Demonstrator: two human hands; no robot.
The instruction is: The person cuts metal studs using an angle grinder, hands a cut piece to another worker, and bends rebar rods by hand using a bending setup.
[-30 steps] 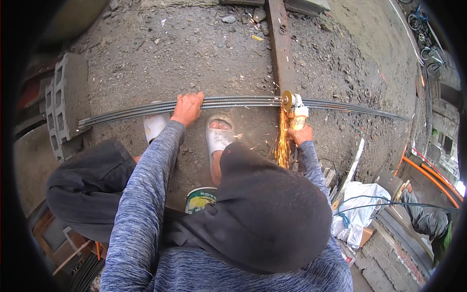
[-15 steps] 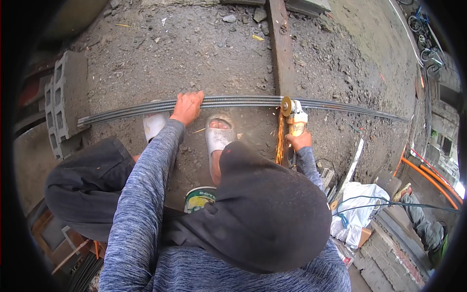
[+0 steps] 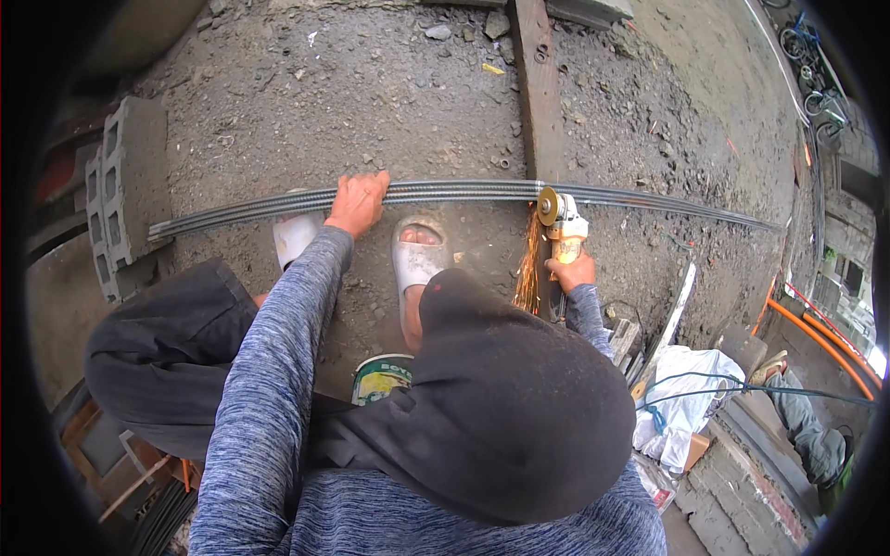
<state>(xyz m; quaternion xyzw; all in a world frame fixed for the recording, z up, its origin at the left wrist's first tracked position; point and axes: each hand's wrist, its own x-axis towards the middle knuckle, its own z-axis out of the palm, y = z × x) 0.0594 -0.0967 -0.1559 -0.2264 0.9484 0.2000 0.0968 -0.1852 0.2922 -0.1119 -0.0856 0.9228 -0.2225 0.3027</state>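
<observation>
Brown-grey gravelly ground (image 3: 417,102) spreads under everything. Across it, in front of the person, runs the bundle of long grey ribbed steel bars (image 3: 464,191), its left end near a grey hollow concrete block (image 3: 134,176). A long brown wooden plank (image 3: 540,111) passes crosswise under the bundle, a firm rest close to the disc. A white open-toed slipper (image 3: 416,271) stands on the near side of the bars, between the hands.

The yellow-and-white angle grinder (image 3: 568,243) is clamped in the right hand (image 3: 572,271); the left hand (image 3: 358,204) is closed over the bars, well apart from it. Pressing down there should stop the bundle rolling.

The thin round gold-coloured disc (image 3: 549,206) meets the bundle's near side. Light, even pressure, with the disc square to the bars, should prevent binding. Fine orange sparks (image 3: 528,269) fly toward the person, so bare skin is best kept clear.
</observation>
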